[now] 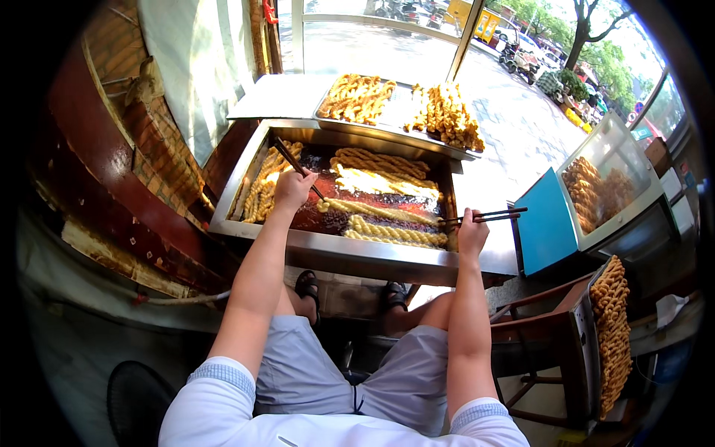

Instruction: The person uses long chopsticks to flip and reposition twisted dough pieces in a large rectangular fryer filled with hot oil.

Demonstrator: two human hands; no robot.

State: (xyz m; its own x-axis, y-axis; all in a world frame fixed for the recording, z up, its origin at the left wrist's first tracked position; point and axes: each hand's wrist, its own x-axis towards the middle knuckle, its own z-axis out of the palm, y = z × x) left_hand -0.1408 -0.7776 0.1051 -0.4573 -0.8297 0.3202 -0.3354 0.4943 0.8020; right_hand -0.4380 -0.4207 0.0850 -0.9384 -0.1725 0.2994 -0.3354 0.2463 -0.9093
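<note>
Before me is a rectangular stainless-steel fryer (368, 254) of dark, bubbling oil. My left hand (295, 189) grips a dark chopstick (289, 156) that slants across the oil, its lower tip by the left end of a pale dough twist (380, 211). Two dark chopsticks (503, 214) are held in my right hand (472, 232), their tips at that twist's right end. Nearer me floats another pale twist (399, 232). Browner twists (380, 162) lie along the far side of the oil, and several golden ones (265, 184) rest at the fryer's left end.
Behind the fryer, a metal tray (391, 127) bears piles of fried twists. At right stand a clear-sided case (609, 184) with twists, a blue panel (550, 223) and a wooden stool (558, 329) beside a loaded tray. A black round fan-like object (137, 396) is at lower left.
</note>
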